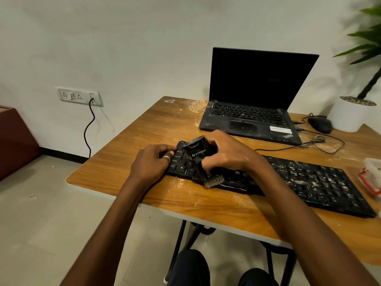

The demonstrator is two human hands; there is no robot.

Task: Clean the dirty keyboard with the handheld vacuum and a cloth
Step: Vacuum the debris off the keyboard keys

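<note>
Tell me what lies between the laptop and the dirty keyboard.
In the head view, a black cable loops across the dusty table between laptop and keyboard.

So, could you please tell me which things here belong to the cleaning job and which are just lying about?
Job: keyboard, held by left hand; handheld vacuum, gripped by right hand.
Lying about: laptop, mouse, potted plant, wall socket.

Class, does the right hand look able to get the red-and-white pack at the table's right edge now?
Probably not yet: the right hand grips the handheld vacuum over the keyboard, though nothing blocks the way to the red-and-white pack.
</note>
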